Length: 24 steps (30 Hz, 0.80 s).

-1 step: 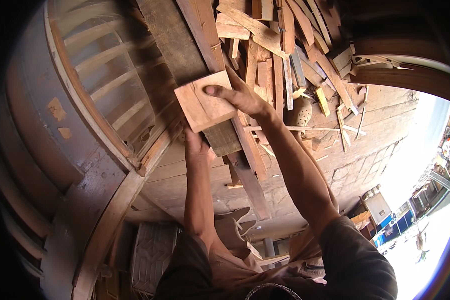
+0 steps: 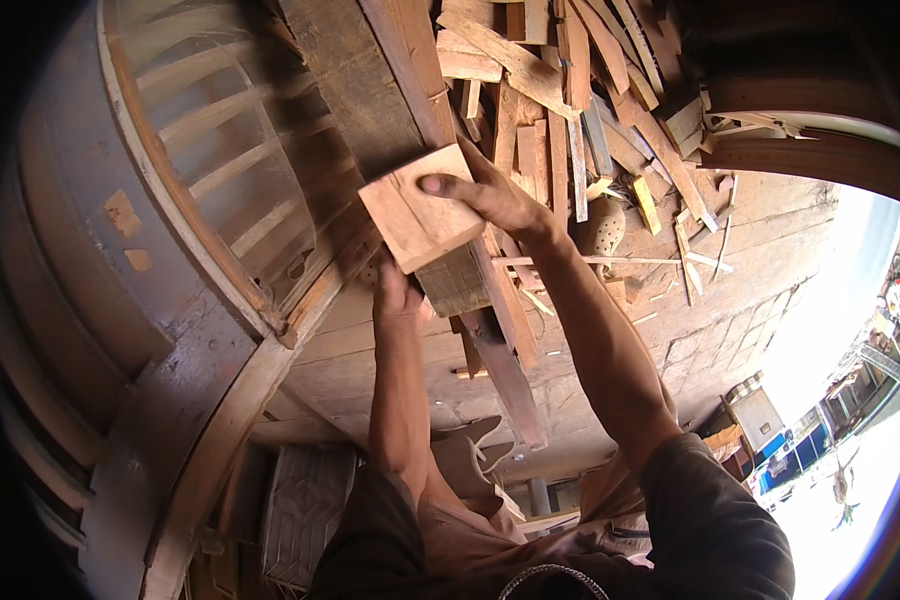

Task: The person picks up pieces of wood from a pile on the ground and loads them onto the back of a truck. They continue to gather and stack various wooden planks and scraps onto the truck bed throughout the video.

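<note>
A pale, squarish wooden block (image 2: 420, 220) is held tilted between my hands, its broad face turned up. My right hand (image 2: 505, 205) grips it from the right, thumb pressed flat on that face and fingers round the far edge. At the lower left corner my left hand (image 2: 398, 287) holds the block from below; its fingers are mostly hidden behind the wood. Under the block runs a thick, weathered beam (image 2: 460, 283), with a reddish plank alongside. Whether block and beam touch, I cannot tell.
Scrap wood (image 2: 530, 150) lies heaped on the floor beyond my right hand. A pale perforated clog (image 2: 602, 228) shows beside the heap. To the left stands a large curved wooden frame (image 2: 200, 400) with slats. Bright daylight enters at the right.
The view has shifted slightly, so the block, beam and left-hand frame appear a little further right. My grip on the block looks the same.
</note>
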Each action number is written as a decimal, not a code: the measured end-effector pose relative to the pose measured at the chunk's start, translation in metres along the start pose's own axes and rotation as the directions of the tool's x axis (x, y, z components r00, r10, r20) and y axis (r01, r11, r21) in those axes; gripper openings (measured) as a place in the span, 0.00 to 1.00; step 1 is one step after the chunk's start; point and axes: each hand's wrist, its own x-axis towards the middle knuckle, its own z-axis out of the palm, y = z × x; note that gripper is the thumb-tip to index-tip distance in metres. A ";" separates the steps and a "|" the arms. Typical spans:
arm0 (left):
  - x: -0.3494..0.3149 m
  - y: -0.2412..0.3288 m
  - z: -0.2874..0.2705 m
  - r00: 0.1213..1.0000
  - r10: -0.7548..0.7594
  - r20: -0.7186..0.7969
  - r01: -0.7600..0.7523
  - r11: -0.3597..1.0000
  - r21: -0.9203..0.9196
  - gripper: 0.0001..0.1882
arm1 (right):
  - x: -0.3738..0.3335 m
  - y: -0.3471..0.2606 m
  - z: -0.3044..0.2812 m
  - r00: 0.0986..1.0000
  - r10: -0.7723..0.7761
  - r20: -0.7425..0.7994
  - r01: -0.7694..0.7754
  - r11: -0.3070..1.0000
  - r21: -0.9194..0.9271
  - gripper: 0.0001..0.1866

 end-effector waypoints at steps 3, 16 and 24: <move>-0.010 -0.015 -0.050 0.949 0.024 0.315 -0.033 0.999 0.025 0.47 | -0.028 -0.002 -0.004 0.999 0.013 0.031 -0.011 0.999 -0.049 0.55; -0.153 -0.011 0.042 0.965 0.257 0.041 -0.258 0.924 0.281 0.43 | -0.139 -0.045 0.047 0.995 -0.029 -0.094 0.057 0.948 0.313 0.53; -0.246 0.006 0.079 0.945 0.322 0.063 -0.325 0.893 0.310 0.36 | -0.213 -0.097 0.059 0.994 0.040 -0.099 0.005 0.907 0.421 0.55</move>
